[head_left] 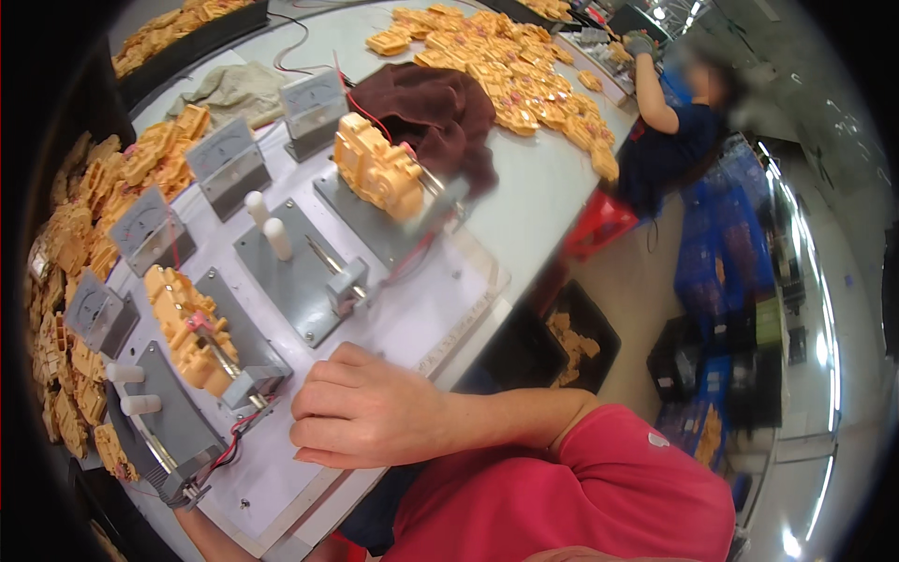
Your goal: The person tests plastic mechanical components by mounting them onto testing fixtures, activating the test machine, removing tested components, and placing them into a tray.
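Observation:
My right hand (361, 412) rests knuckles up on the white board (375, 342), its fingers curled in. Whatever may be under them is hidden. My left forearm (211, 537) reaches up at the lower left; a grey test fixture (178, 426) with white pegs and a metal rod hides most of that hand. Left of my right hand, a yellow plastic gear housing (183, 323) sits on a second fixture, its shaft at a metal block (255, 384). Another yellow housing (375, 173) is mounted on the far fixture. Between them, a fixture (290, 281) carries only pegs and a rod.
Several analog meters (228, 164) line the board's far side. Yellow housings are heaped at the left (75, 244) and at the back (506, 70). A brown cloth (421, 112) lies beyond the far fixture. At the back right a co-worker (684, 131) sits near blue crates (716, 244).

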A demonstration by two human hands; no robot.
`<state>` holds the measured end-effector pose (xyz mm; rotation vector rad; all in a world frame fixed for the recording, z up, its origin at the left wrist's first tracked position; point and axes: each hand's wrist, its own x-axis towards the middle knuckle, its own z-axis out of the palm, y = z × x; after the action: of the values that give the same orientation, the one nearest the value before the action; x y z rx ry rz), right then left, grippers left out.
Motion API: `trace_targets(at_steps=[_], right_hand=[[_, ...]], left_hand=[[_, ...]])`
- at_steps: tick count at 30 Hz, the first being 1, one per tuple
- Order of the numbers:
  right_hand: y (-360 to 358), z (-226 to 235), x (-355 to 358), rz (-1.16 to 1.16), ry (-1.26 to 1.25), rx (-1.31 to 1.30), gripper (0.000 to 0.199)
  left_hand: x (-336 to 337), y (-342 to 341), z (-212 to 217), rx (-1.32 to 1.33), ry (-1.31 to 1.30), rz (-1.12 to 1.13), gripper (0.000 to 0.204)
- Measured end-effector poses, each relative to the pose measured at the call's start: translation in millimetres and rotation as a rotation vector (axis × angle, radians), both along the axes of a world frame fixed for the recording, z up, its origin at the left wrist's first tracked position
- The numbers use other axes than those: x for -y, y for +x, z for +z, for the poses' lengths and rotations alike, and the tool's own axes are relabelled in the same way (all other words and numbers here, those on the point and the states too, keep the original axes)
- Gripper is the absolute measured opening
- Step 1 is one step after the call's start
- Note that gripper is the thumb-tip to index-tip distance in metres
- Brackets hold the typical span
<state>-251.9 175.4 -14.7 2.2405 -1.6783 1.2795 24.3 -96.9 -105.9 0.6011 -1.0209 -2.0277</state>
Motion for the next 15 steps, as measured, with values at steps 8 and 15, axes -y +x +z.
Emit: trace_targets(at_steps=[8,15], right_hand=[[1.1,6.9,0.7,0.033,0.037,0.028,0.018],[1.6,8.0,-0.8,0.027,0.067,0.019,0.017]], left_hand=[[-4.5,-6.7,0.3,0.451,-0.58,0.221,0.046],[-15.0,-13.2,2.8,0.574,-0.552,0.385,0.052]])
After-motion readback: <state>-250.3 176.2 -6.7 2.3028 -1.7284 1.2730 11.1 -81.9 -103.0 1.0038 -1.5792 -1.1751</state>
